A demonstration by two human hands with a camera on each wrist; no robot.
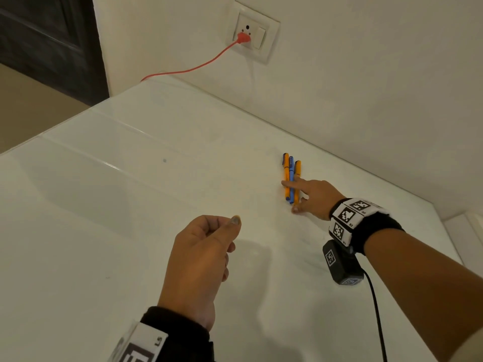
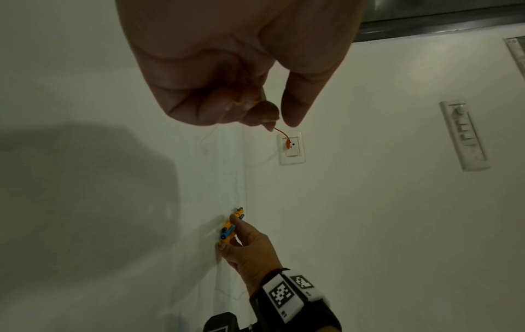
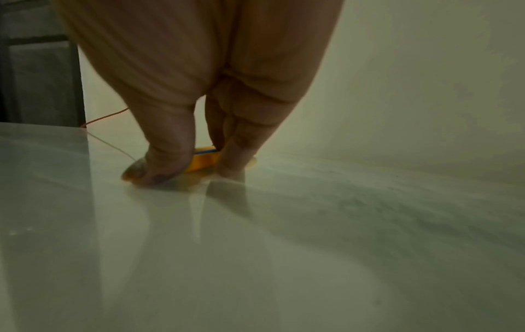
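Nearest the person, the left hand (image 1: pixel 201 259) hovers above the white glossy top (image 1: pixel 117 210) with its fingers curled into a loose fist and the thumb laid against the forefinger. No view shows anything inside it, so it is probably idling while the other hand works. Further out and to the right, the right hand (image 1: pixel 313 197) is down on the top at the near ends of three pens (image 1: pixel 291 171), two orange and one blue, which lie side by side touching each other and point away from the person. The forefinger stretches across the barrels, and the thumb (image 3: pixel 159 166) presses in from the opposite side. In the right wrist view an orange barrel is squeezed between thumb and fingers with the fingertips on the surface. The hand is therefore clamped on the bundle, seemingly to keep the pens packed together so they can be lifted as one rather than rolling apart on the slick surface. Beyond the pens the top meets the wall, where a red plug (image 1: pixel 243 37) sits in a wall socket (image 1: pixel 251 32). Its red cable (image 1: pixel 193 69) drops behind the far edge of the top, well apart from the pens. A dark door (image 1: pixel 47 43) stands at the far left.
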